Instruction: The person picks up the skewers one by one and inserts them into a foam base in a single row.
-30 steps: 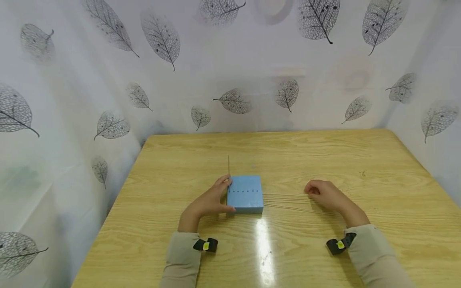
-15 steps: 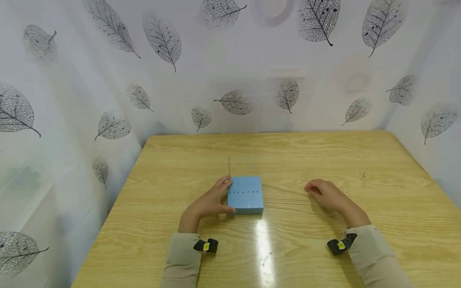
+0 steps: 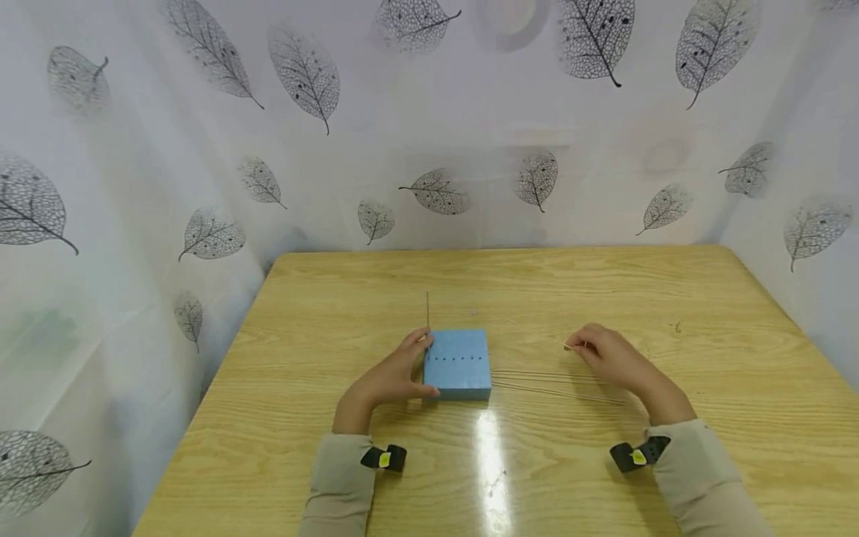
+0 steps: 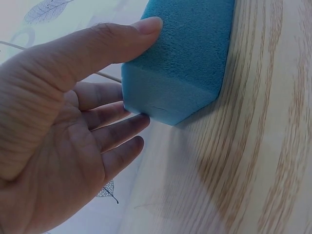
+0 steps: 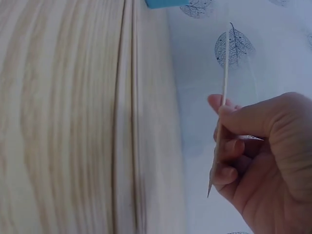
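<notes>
A blue foam block (image 3: 458, 379) with a row of small holes across its top lies on the table. My left hand (image 3: 392, 373) grips its left side, thumb (image 4: 146, 25) on the near face and fingers at the side and far corner. One thin bamboo skewer (image 3: 427, 309) stands upright in the leftmost hole, close to the left fingertips. To the right, my right hand (image 3: 607, 358) pinches another skewer (image 5: 225, 73) between thumb and fingers, raised above the table. The pointed end of that skewer shows below the fingers in the right wrist view.
Several loose skewers (image 3: 550, 379) lie side by side on the wooden table (image 3: 322, 291), running right from the block to beneath the right hand. A white curtain (image 3: 470, 97) with a leaf print hangs behind the table and along its sides.
My right hand has picked a skewer up from the loose ones and lifted it slightly, away from me. The left hand, the block and the standing skewer have stayed in place.
</notes>
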`<action>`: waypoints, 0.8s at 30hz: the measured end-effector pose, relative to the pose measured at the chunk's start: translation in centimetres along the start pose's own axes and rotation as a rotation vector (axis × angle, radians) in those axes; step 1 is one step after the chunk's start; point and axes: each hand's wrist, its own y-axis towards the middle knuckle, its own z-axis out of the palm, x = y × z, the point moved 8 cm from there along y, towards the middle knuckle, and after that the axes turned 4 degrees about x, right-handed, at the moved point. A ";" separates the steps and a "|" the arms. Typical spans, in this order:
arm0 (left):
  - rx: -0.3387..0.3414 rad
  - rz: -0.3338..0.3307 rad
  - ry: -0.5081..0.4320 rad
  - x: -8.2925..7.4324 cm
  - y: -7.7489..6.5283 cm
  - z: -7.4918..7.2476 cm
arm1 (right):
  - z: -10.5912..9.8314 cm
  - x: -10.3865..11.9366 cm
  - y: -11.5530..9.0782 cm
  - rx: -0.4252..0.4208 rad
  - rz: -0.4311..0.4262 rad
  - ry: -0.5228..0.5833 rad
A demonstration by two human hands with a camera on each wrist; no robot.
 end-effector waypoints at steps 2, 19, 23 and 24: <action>0.001 -0.003 0.002 0.0 0.0 0.0 | -0.4 0.4 0.2 -0.044 -0.008 0.016; 0.008 -0.015 -0.013 0.3 0.1 0.0 | -2.3 4.6 2.1 -0.275 -0.175 0.156; 0.010 -0.021 -0.015 0.4 0.1 0.0 | -2.2 5.2 2.6 -0.280 -0.175 0.196; 0.010 -0.021 -0.015 0.4 0.1 0.0 | -2.2 5.3 2.7 -0.280 -0.174 0.204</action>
